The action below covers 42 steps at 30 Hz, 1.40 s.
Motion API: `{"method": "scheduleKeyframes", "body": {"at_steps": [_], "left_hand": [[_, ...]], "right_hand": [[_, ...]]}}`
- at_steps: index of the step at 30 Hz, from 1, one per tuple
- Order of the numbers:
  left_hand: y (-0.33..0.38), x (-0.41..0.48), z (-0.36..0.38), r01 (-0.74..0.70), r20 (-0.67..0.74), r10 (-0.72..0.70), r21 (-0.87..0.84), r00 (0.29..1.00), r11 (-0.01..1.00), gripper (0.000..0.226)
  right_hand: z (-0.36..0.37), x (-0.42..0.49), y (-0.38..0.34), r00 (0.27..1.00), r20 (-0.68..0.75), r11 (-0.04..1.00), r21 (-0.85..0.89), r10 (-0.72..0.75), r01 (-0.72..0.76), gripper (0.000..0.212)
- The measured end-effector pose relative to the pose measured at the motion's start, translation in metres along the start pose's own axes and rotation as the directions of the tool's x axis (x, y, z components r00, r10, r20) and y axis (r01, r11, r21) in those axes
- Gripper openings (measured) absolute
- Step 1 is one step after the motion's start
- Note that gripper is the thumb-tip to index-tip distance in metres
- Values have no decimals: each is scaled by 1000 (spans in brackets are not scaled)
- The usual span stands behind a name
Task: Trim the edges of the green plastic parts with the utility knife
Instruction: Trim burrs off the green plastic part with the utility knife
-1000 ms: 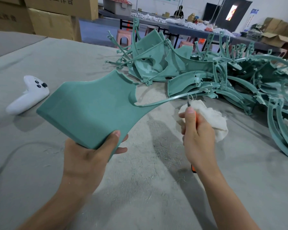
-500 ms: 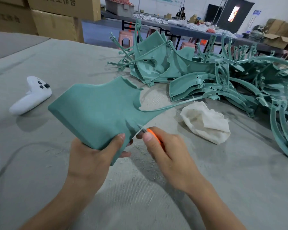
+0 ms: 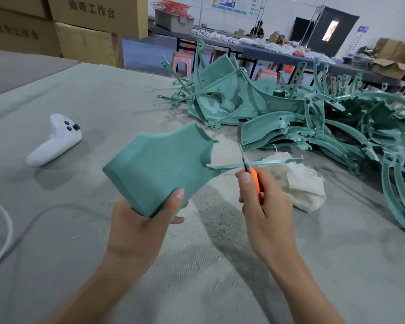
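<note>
My left hand (image 3: 140, 225) grips the near corner of a broad green plastic part (image 3: 159, 164) and holds it up over the grey table. A thin green strip (image 3: 262, 163) runs off the part's right edge. My right hand (image 3: 264, 206) holds an orange utility knife (image 3: 254, 175) with the thumb up its back. The blade (image 3: 242, 155) points upward and crosses that strip just right of the part's notched edge.
A big heap of green plastic parts (image 3: 302, 118) fills the table's right and far side. A crumpled white cloth (image 3: 302, 183) lies just behind my right hand. A white controller (image 3: 54, 141) sits at the left, a white cable (image 3: 2, 232) at the left edge. Green shavings litter the table.
My right hand has carried the knife from the part's lower edge near my left thumb up and right to the thin strip. The part sits slightly lower and further right.
</note>
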<state>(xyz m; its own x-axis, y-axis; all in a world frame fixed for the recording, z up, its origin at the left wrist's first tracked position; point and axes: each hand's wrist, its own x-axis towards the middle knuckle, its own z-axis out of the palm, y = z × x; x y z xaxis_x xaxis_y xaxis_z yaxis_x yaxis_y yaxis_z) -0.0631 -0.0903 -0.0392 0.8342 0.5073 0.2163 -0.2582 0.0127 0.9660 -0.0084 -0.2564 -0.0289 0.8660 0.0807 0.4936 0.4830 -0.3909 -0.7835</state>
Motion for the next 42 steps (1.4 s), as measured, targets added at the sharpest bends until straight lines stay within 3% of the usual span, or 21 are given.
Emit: {"method": "scheduleKeyframes", "body": {"at_steps": [5, 7, 9, 10, 11, 13, 21, 33, 42], "left_hand": [[-5, 3, -4, -115, -76, 133, 210, 988, 971, 18], [-10, 4, -7, -231, -44, 255, 292, 966, 928, 23], [-8, 4, -7, -375, 44, 381, 312, 923, 873, 9], [-8, 4, -7, -411, 68, 412, 317, 909, 855, 13], [-7, 5, -8, -422, 82, 417, 294, 905, 858, 28], [-8, 8, -12, -447, 126, 428, 246, 895, 860, 35], [-7, 16, -25, -545, 216, 504, 428, 836, 720, 73], [-5, 19, -32, -586, 268, 529, 497, 805, 640, 71], [-6, 16, -31, -589, 265, 542, 534, 798, 606, 73]], "right_hand": [[1, -5, -11, 997, 31, 994, 82, -76, 73, 64], [2, -6, -14, 995, 64, 984, 164, -77, 66, 55], [2, -7, -15, 992, 96, 971, 231, -88, 64, 49], [1, -7, -16, 989, 109, 966, 251, -97, 67, 48], [1, -7, -16, 987, 118, 962, 263, -107, 73, 48], [-1, -7, -17, 983, 129, 959, 267, -130, 91, 49], [-9, -10, -19, 943, 170, 950, 174, -287, 258, 49], [-12, -9, -20, 892, 318, 937, 239, -322, 253, 41], [-11, -10, -16, 904, 296, 940, 242, -309, 242, 58]]}}
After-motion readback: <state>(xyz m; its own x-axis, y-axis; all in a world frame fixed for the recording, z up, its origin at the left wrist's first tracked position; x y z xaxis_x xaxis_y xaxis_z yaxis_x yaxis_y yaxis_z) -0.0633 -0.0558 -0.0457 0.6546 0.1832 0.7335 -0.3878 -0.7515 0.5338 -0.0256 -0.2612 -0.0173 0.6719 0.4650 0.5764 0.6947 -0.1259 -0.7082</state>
